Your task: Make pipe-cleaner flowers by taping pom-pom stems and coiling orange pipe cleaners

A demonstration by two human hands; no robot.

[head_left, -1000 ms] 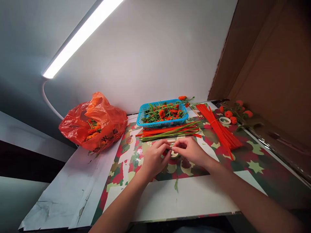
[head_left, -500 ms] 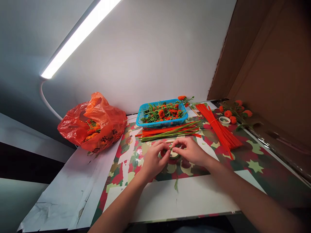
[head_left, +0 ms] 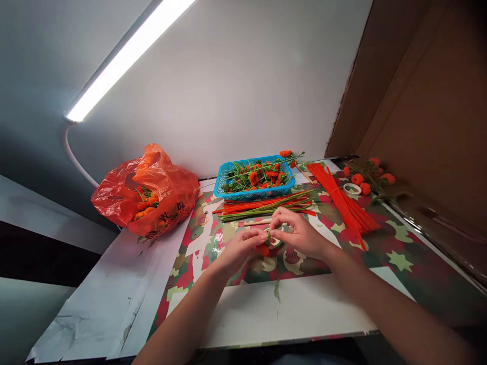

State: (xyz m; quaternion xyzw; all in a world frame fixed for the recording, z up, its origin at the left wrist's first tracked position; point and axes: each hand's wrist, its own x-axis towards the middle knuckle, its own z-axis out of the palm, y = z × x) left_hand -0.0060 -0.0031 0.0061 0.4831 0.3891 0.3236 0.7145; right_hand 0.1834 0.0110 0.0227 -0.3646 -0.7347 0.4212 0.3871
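Note:
Near the middle of the table my left hand (head_left: 243,246) pinches a small orange flower (head_left: 262,249) with a green stem, its head hanging below the fingers. My right hand (head_left: 294,232) is closed at the top of the same stem, thumb and fingers pressed together. A roll of tape (head_left: 276,242) lies just behind and below the fingertips, partly covered. Behind the hands lie green and red fuzzy stems (head_left: 266,207), with a thin wooden stick (head_left: 256,222) in front of them.
A blue basket (head_left: 254,193) of orange flowers stands at the back. To the left sits a red plastic bag (head_left: 178,190). A red stem bundle (head_left: 338,197), a white tape roll (head_left: 352,189) and loose orange flowers (head_left: 357,179) lie right. A lamp (head_left: 129,56) hangs above.
The orange flower now shows under my left hand, whose fingers have straightened. My right hand has risen slightly, and the wooden stick is more visible.

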